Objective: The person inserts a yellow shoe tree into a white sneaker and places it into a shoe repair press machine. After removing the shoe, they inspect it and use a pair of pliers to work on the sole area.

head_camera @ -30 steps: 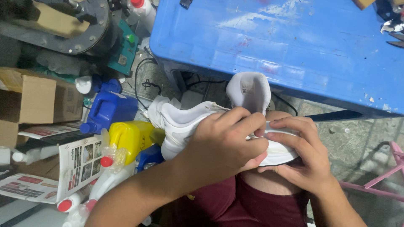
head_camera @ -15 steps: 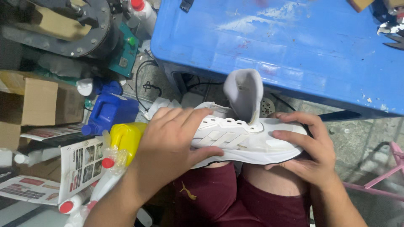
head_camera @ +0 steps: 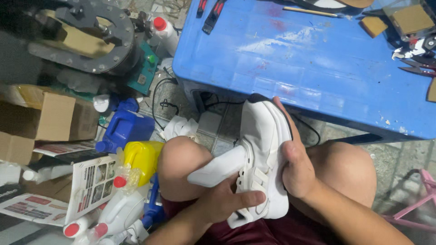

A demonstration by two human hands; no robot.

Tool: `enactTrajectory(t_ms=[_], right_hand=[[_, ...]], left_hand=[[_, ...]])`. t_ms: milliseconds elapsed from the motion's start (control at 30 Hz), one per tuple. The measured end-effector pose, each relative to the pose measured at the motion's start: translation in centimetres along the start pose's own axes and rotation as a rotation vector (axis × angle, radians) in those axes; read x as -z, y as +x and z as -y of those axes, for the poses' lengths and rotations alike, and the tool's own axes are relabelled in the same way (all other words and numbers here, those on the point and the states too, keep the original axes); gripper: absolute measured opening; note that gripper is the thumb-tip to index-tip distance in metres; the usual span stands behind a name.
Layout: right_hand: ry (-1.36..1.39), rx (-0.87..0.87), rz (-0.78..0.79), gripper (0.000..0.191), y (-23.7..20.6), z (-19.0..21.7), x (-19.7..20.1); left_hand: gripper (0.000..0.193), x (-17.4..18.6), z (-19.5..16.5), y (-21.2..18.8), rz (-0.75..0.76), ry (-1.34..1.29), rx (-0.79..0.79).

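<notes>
White shoe [head_camera: 265,149]: held over the person's bare knees, toe pointing up toward the blue table [head_camera: 318,59], its white tongue [head_camera: 218,167] pulled out to the left. Left hand [head_camera: 227,202]: closed on the shoe's lower end, thumb lying across the laces. Right hand [head_camera: 297,165]: wrapped around the shoe's right side, gripping the sole edge. Floor at left: yellow jug [head_camera: 143,156], blue jug [head_camera: 125,127], cardboard box [head_camera: 50,115], printed leaflets [head_camera: 91,186], white bottles with red caps [head_camera: 104,213]. Table top: small tools and a wooden block [head_camera: 374,26].
</notes>
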State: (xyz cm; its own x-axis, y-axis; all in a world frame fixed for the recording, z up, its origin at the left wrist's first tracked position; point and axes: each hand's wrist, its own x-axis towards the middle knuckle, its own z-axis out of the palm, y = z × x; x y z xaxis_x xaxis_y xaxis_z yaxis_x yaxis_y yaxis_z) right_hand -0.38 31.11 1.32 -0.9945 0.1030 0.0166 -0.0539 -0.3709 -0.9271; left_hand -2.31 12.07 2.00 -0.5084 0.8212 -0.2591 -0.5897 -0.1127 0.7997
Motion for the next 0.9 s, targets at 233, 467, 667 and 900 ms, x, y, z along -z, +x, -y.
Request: enactTrajectory(t_ms=[233,467,667,900], right_hand=[[-0.080,-0.095,0.042,0.106,-0.8,-0.6,1.6],[-0.363,0.092,0.190,0.101,-0.6,-1.5,3.5],[-0.561,0.182,0.164,0.095,-1.3,-2.6,4.2],[-0.574,0.216,0.100,0.090,-1.8,-3.2,3.8]], left_hand=[[0.052,0.7,2.0,1.9,-0.249,-0.339,0.073],[0.054,1.4,0.2,2.7,-0.183,-0.211,0.033],[0.053,2.6,0.9,2.6,-0.141,-0.016,0.051],[0.046,3.0,1.3,2.6,-0.010,0.037,-0.027]])
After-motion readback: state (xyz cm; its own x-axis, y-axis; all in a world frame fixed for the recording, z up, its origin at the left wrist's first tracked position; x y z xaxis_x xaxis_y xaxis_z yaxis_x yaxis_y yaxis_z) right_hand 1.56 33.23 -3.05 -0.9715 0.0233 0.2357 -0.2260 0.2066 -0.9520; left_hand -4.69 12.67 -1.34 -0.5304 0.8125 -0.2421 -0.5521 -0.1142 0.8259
